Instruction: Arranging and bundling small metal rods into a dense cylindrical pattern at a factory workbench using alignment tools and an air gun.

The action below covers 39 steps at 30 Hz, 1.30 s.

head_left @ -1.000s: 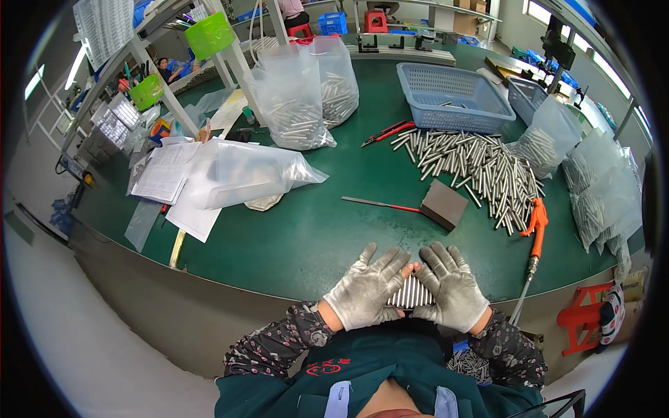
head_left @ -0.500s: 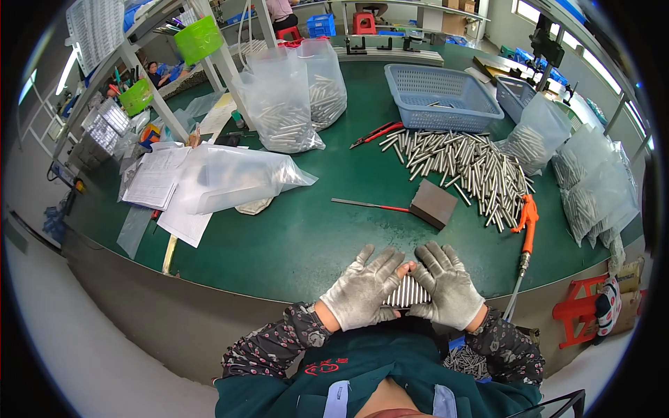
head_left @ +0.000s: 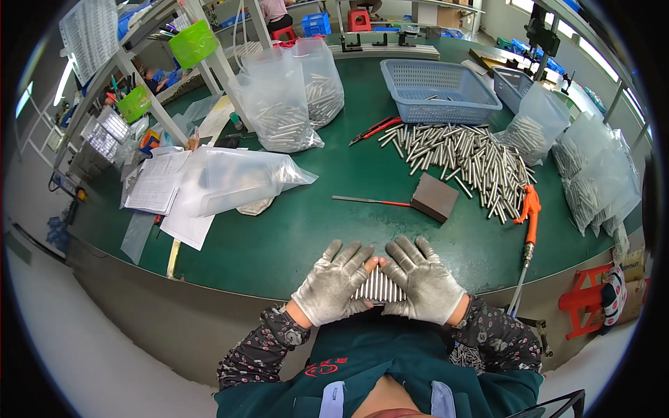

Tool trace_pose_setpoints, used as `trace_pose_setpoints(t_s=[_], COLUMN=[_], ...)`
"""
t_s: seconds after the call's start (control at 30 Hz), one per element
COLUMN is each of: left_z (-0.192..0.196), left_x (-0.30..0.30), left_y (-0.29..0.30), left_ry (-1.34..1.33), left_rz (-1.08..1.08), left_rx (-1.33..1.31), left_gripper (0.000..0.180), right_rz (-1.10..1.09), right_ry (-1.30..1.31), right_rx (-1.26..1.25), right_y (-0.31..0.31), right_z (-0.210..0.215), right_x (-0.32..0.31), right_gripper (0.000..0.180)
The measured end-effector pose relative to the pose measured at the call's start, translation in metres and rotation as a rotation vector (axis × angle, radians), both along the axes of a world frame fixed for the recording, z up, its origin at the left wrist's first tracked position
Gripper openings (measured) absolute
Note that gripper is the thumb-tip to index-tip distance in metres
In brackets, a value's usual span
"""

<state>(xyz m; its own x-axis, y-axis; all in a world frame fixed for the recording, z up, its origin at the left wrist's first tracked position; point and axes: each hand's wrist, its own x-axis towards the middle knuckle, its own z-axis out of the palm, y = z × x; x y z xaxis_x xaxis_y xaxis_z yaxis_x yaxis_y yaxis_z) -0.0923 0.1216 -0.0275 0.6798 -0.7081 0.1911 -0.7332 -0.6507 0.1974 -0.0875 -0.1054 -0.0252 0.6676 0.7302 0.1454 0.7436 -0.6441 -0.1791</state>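
Note:
My left hand point(head_left: 333, 287) and my right hand point(head_left: 426, 287), both in whitish gloves with darkened fingertips, lie on either side of a row of metal pins point(head_left: 380, 285) at the table's near edge. Their fingers are stretched out and apart, pointing away from me. Bare thumb tips almost meet above the row. The pins sit side by side, with their ends partly hidden by the palms. Beyond my hands lie a brown block point(head_left: 435, 198) and a thin flat file point(head_left: 369, 201) with a red handle, its end touching the block.
Loose metal pins point(head_left: 468, 157) are heaped before a blue plastic basket point(head_left: 446, 113). An orange air gun point(head_left: 532, 209) with a hose lies at the right. Red-handled pliers point(head_left: 376, 130), bags of pins point(head_left: 275, 115) and papers point(head_left: 157, 181) also occupy the green table point(head_left: 293, 237).
Both hands and the row of pins between them have shifted to the left and slightly away from me. The fingers keep much the same spread.

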Motion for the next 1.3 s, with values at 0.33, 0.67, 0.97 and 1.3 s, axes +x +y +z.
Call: trace_pose_setpoints(t_s=[0.33, 0.67, 0.97, 1.3], left_z=[-0.007, -0.008, -0.01, -0.019], left_x=[0.005, 0.003, 0.006, -0.001], left_y=[-0.033, -0.055, -0.019, -0.022], left_ry=[-0.003, 0.068, 0.055, 0.056], left_rz=[-0.048, -0.074, -0.015, 0.01], left_rx=[-0.03, 0.009, -0.009, -0.038], left_gripper=[0.079, 0.088, 0.083, 0.089], right_rz=[-0.085, -0.112, -0.057, -0.029], right_ry=[-0.014, 0.014, -0.012, -0.038], right_rx=[-0.058, -0.027, -0.001, 0.041], right_y=[-0.033, -0.052, -0.015, -0.011], right_z=[0.004, 0.0, 0.0, 0.003], right_x=[-0.003, -0.011, 0.0, -0.005], right_gripper=[0.077, 0.078, 0.082, 0.075])
